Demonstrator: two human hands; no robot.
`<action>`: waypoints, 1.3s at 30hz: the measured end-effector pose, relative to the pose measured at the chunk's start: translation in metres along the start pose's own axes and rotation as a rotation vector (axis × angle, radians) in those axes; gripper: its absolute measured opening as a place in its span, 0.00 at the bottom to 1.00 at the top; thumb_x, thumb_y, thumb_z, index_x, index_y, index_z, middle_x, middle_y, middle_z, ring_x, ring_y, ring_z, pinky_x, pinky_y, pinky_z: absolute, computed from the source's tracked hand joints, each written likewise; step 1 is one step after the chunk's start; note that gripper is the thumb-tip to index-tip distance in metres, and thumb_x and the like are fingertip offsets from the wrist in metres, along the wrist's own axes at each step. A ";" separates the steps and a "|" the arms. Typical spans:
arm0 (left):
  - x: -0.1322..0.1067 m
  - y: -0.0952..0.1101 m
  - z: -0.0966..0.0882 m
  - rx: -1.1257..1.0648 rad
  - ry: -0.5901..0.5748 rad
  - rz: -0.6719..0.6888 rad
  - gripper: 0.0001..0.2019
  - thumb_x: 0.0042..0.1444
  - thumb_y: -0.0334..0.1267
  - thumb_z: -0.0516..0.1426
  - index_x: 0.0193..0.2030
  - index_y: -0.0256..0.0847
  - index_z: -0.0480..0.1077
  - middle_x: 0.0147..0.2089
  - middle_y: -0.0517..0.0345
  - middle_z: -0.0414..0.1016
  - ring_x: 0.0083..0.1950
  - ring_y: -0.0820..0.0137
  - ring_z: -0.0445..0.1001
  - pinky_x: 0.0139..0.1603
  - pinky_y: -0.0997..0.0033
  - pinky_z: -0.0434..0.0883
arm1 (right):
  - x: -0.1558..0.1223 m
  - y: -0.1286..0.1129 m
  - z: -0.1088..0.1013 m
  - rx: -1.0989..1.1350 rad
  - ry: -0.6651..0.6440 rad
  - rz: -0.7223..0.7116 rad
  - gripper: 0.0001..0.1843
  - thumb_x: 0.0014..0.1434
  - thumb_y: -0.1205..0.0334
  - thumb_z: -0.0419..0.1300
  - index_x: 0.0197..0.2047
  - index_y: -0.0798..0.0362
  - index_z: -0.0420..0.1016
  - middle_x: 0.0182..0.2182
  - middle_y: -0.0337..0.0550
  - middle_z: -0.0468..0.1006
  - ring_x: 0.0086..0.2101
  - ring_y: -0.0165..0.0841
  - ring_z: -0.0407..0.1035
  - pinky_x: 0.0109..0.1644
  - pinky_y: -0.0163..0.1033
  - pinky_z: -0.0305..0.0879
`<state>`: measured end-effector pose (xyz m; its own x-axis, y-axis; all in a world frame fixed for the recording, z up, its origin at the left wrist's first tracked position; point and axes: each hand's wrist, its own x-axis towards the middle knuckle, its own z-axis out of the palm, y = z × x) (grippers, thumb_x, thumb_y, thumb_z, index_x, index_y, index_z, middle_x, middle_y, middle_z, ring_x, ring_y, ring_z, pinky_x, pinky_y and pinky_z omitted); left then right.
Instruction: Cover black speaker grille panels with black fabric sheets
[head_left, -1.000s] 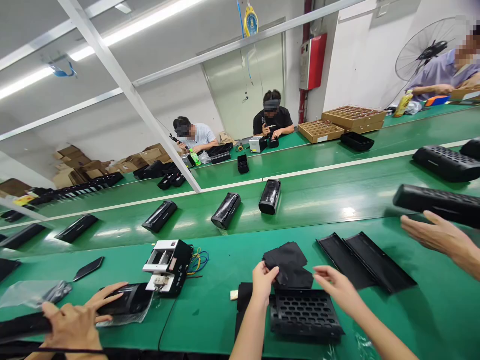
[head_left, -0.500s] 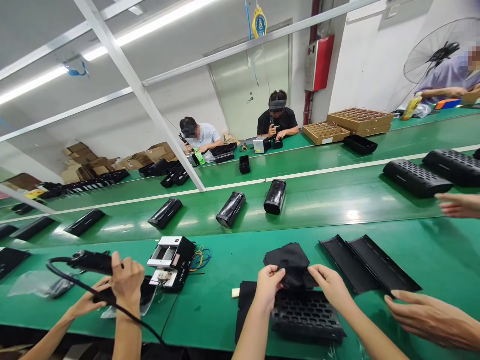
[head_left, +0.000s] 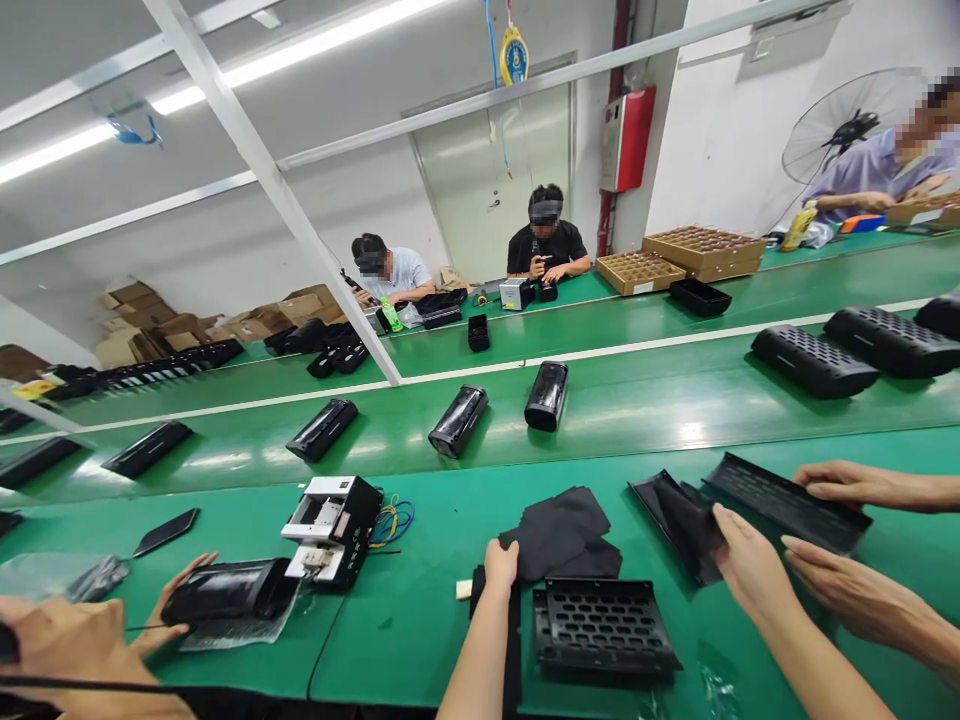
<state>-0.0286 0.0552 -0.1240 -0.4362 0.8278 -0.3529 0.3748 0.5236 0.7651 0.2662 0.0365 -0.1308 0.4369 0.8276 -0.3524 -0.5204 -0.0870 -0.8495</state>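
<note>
My left hand (head_left: 501, 565) is closed on the left edge of several thin black sheets (head_left: 566, 530), fanned out on the green table. My right hand (head_left: 746, 555) reaches to the right and pinches one thin, dark, slightly see-through sheet (head_left: 688, 508). That sheet hangs over a narrow black panel (head_left: 651, 498), hiding part of it; whether they touch I cannot tell. Between my forearms lies a black perforated grille panel (head_left: 606, 625). More black sheets (head_left: 511, 640) lie to its left, partly under my left forearm.
At right, another person's hands (head_left: 862, 590) hold a black panel (head_left: 787, 500). At left, a co-worker's hand (head_left: 172, 605) steadies a black casing (head_left: 229, 590) beside a screw feeder (head_left: 334, 530). Black casings (head_left: 459, 420) line the green conveyor (head_left: 637, 400). A metal frame bar (head_left: 277, 190) crosses the view.
My hands have parted: the right has carried one sheet rightward, while the left has moved to the sheets' left edge. The right-hand person has lifted a panel; the left co-worker's tool hand has moved left.
</note>
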 end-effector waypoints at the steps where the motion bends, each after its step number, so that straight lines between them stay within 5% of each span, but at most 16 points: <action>1: 0.000 0.001 0.000 0.038 0.012 0.009 0.17 0.51 0.37 0.52 0.48 0.36 0.60 0.51 0.50 0.61 0.51 0.63 0.62 0.50 0.52 0.60 | -0.004 -0.002 0.004 0.017 -0.027 0.025 0.17 0.37 0.53 0.63 0.31 0.51 0.69 0.26 0.38 0.76 0.30 0.33 0.70 0.30 0.34 0.67; 4: -0.011 0.009 0.004 0.089 -0.016 0.120 0.23 0.47 0.33 0.55 0.51 0.33 0.57 0.56 0.43 0.54 0.59 0.58 0.51 0.58 0.53 0.47 | -0.021 -0.006 0.020 0.116 -0.171 0.173 0.14 0.42 0.55 0.60 0.33 0.52 0.72 0.32 0.42 0.77 0.34 0.35 0.70 0.37 0.37 0.68; 6: -0.027 0.018 0.010 0.070 -0.117 0.224 0.24 0.45 0.36 0.56 0.52 0.37 0.58 0.56 0.45 0.54 0.59 0.62 0.52 0.58 0.63 0.51 | -0.034 -0.008 0.031 0.227 -0.272 0.341 0.11 0.47 0.57 0.57 0.34 0.51 0.73 0.33 0.42 0.78 0.33 0.34 0.71 0.36 0.36 0.68; 10: -0.064 0.034 0.024 -0.288 -0.639 0.303 0.29 0.39 0.39 0.60 0.51 0.43 0.58 0.54 0.49 0.61 0.53 0.65 0.62 0.50 0.69 0.62 | -0.052 -0.006 0.046 0.350 -0.397 0.600 0.12 0.52 0.59 0.52 0.32 0.51 0.75 0.28 0.41 0.79 0.29 0.33 0.72 0.32 0.35 0.69; 12: -0.076 0.039 0.026 -0.505 -0.778 0.259 0.26 0.37 0.37 0.62 0.47 0.39 0.62 0.47 0.49 0.68 0.47 0.66 0.67 0.46 0.69 0.64 | -0.057 -0.004 0.048 0.382 -0.463 0.624 0.14 0.54 0.55 0.50 0.32 0.50 0.75 0.30 0.43 0.79 0.33 0.34 0.71 0.38 0.38 0.68; 17: -0.081 0.041 0.008 -0.570 -0.657 0.148 0.18 0.36 0.35 0.62 0.37 0.37 0.67 0.33 0.58 0.70 0.35 0.73 0.67 0.36 0.75 0.64 | -0.063 -0.007 0.047 0.426 -0.467 0.545 0.21 0.52 0.46 0.49 0.39 0.50 0.72 0.37 0.45 0.77 0.42 0.35 0.67 0.45 0.39 0.65; 23: -0.071 0.032 -0.005 -0.536 -0.597 0.121 0.25 0.36 0.39 0.62 0.44 0.41 0.63 0.31 0.60 0.69 0.31 0.75 0.67 0.32 0.76 0.64 | -0.063 -0.001 0.044 0.269 -0.379 0.454 0.11 0.45 0.68 0.60 0.36 0.52 0.72 0.33 0.39 0.78 0.34 0.32 0.71 0.33 0.33 0.70; 27: -0.056 0.005 -0.004 -0.262 -0.431 0.064 0.19 0.44 0.44 0.55 0.42 0.39 0.63 0.25 0.62 0.66 0.22 0.78 0.65 0.25 0.77 0.62 | -0.050 0.005 0.024 0.175 -0.218 0.353 0.12 0.43 0.64 0.60 0.35 0.53 0.72 0.30 0.40 0.78 0.35 0.35 0.71 0.36 0.35 0.69; 31: -0.046 -0.033 -0.001 -0.052 -0.322 0.016 0.09 0.41 0.37 0.57 0.30 0.37 0.66 0.21 0.63 0.66 0.23 0.74 0.66 0.28 0.74 0.63 | -0.050 0.012 0.005 -0.339 -0.054 0.016 0.16 0.45 0.54 0.57 0.38 0.50 0.71 0.35 0.42 0.77 0.39 0.39 0.69 0.33 0.38 0.68; 35: -0.047 -0.057 0.011 0.126 -0.274 0.020 0.05 0.39 0.31 0.57 0.27 0.38 0.67 0.24 0.59 0.69 0.30 0.70 0.68 0.36 0.71 0.63 | -0.083 0.048 0.018 -1.004 -0.389 -0.201 0.22 0.53 0.52 0.46 0.49 0.50 0.66 0.36 0.45 0.77 0.35 0.43 0.70 0.33 0.43 0.66; 39: -0.046 -0.063 0.025 0.221 -0.260 0.017 0.11 0.41 0.30 0.55 0.36 0.37 0.66 0.27 0.58 0.70 0.32 0.69 0.69 0.38 0.70 0.62 | -0.117 0.098 0.039 -1.224 -0.638 -0.290 0.25 0.53 0.54 0.46 0.50 0.57 0.65 0.44 0.50 0.72 0.44 0.42 0.65 0.44 0.42 0.63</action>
<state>-0.0115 -0.0110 -0.1695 -0.2153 0.8456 -0.4884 0.5611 0.5165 0.6469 0.1356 -0.0469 -0.1571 -0.1576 0.9756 -0.1527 0.6316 -0.0193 -0.7750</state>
